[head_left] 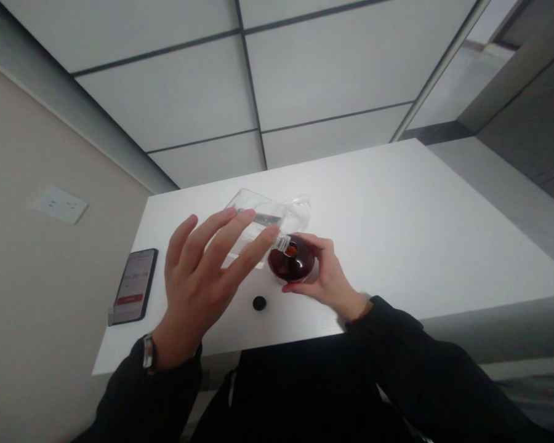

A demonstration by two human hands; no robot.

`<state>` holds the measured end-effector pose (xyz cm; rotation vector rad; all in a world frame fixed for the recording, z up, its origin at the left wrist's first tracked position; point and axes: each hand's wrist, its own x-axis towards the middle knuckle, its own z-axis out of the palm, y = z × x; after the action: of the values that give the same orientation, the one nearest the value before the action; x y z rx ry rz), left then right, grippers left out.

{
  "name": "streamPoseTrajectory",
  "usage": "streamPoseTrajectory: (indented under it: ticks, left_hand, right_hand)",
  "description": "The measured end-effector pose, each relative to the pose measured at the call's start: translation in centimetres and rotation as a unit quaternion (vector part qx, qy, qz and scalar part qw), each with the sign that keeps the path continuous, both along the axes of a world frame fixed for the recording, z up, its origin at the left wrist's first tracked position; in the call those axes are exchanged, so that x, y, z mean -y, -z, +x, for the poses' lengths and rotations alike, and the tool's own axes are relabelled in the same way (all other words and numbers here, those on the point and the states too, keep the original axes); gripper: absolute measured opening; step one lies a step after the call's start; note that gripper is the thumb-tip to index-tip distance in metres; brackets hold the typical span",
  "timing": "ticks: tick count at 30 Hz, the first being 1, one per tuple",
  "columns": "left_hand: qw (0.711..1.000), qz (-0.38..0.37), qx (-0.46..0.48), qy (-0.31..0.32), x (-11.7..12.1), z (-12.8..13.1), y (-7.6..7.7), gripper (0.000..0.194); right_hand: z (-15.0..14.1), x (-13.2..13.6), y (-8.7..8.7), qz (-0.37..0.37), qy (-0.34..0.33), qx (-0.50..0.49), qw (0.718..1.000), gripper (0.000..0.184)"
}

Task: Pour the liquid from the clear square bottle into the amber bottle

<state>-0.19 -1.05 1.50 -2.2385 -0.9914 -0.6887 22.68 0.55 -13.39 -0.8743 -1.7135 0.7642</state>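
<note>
My left hand is closed around a clear bottle, its fingers lying over the bottle's side. The clear bottle is tipped sideways, with liquid visible inside. Its threaded neck rests at or just over the open mouth of a round, dark amber bottle. I cannot make out whether liquid is flowing. Around the amber bottle's right side wrap the thumb and fingers of my right hand, holding it upright on the table. A small black cap lies on the tabletop between my hands, nearer to me.
A crumpled piece of clear plastic sits just behind the bottles. Near the left edge of the white table lies a phone with its screen lit. A socket plate is on the left wall, and white panels stand behind the table.
</note>
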Motion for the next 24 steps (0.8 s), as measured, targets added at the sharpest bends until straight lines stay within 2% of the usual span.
streamPoseTrajectory:
  ticks: [8,16,24]
  left_hand:
    - [1.000,-0.001,-0.006,-0.003,0.04,0.12,-0.12,0.055]
    - [1.000,-0.008,-0.008,0.000,0.12,-0.01,-0.08,0.071]
    - [1.000,0.002,-0.006,0.004,0.02,0.21,-0.20,0.058]
  right_hand:
    - [-0.01,-0.03,0.04,0.008,0.003,0.001,1.000,0.099]
    - [0.03,0.08,-0.03,-0.013,0.006,0.008,1.000,0.101]
    - [0.01,0.14,-0.15,-0.009,0.000,-0.002,1.000,0.099]
